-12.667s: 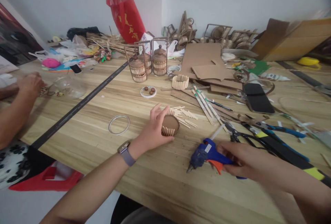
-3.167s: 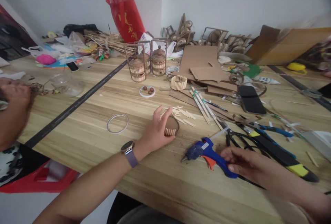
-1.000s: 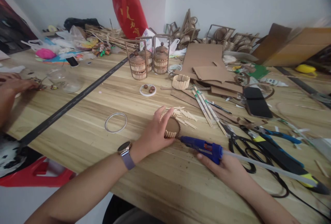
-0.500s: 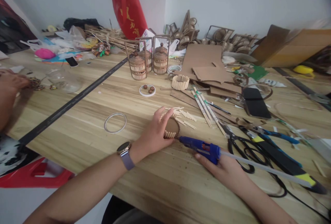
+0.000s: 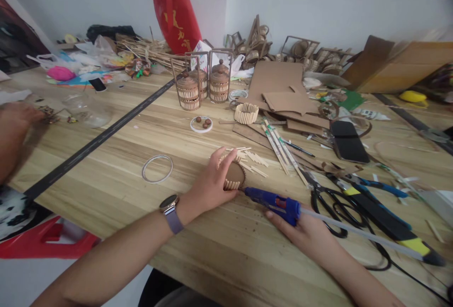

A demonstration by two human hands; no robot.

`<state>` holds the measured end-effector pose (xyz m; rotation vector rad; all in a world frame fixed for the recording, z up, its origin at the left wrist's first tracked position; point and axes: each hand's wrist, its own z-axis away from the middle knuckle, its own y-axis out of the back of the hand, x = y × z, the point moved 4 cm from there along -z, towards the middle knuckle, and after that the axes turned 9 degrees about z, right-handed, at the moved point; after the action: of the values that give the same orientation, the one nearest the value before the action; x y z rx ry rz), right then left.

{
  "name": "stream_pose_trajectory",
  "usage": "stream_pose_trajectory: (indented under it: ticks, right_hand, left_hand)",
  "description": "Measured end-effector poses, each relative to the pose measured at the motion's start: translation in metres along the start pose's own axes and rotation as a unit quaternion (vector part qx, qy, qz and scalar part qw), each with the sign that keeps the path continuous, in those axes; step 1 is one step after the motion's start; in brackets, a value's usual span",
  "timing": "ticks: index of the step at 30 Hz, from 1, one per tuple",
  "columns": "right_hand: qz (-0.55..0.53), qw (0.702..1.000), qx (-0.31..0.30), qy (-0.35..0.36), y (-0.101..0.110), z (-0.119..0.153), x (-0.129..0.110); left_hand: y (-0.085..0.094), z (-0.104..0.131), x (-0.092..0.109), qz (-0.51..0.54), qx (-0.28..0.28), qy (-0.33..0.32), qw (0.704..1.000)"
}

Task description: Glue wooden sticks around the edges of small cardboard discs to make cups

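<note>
My left hand (image 5: 213, 180), with a watch on its wrist, holds a round brown cardboard base (image 5: 235, 174) between thumb and fingers. Short wooden sticks stand along part of the base's rim. A blue glue gun (image 5: 272, 202) is in my right hand (image 5: 304, 224), its nozzle at the near right edge of the base. A long pale glue stick (image 5: 364, 235) sticks out of its back. Loose short sticks (image 5: 256, 157) lie just behind the base. Farther back stands a ring of upright sticks (image 5: 247, 114).
Scissors (image 5: 327, 205), pliers (image 5: 384, 187) and a phone (image 5: 349, 141) lie at the right. A white ring (image 5: 157, 169) is left of my hand. Tiered stick containers (image 5: 188, 92) and cardboard (image 5: 278, 80) stand or lie behind. Another person's hand (image 5: 17, 123) is at far left.
The other person's hand at the far left has shifted slightly. My two hands, the base and the glue gun stay almost in place.
</note>
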<state>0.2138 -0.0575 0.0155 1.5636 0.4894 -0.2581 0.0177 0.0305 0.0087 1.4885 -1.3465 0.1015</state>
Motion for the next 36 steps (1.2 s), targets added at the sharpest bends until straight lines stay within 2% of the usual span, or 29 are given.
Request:
stream_pose_trajectory:
  ticks: [5,20,24,28,30,31,33,36]
  right_hand:
    - [0.005,1.000,0.018,0.009,0.001,0.001,-0.001]
    - [0.007,1.000,0.009,0.001,-0.001,0.001,0.000]
    - [-0.005,0.999,0.014,-0.034,-0.001,0.000,0.002]
    - [-0.064,0.993,0.030,-0.090,0.004,-0.002,0.010]
    - [-0.109,0.988,-0.002,-0.114,0.008,-0.002,0.016]
    - [-0.135,0.982,-0.039,-0.123,0.009,-0.001,0.018]
    - [-0.198,0.962,-0.138,-0.128,0.010,0.002,0.020]
    - [-0.285,0.910,-0.279,-0.113,0.010,0.008,0.016]
  left_hand:
    - [0.000,0.001,0.000,-0.004,-0.003,0.004,1.000]
    - [0.000,0.000,-0.001,-0.002,-0.004,0.008,1.000]
    - [0.000,0.000,0.000,0.001,-0.011,0.018,1.000]
    - [0.000,0.000,0.002,0.007,-0.017,0.022,1.000]
    - [0.000,0.001,0.002,0.008,-0.017,0.024,1.000]
    - [0.000,0.001,0.002,0.008,-0.016,0.023,1.000]
    - [0.000,0.001,0.002,0.008,-0.015,0.021,1.000]
    - [0.000,0.001,0.001,0.007,-0.017,0.020,1.000]
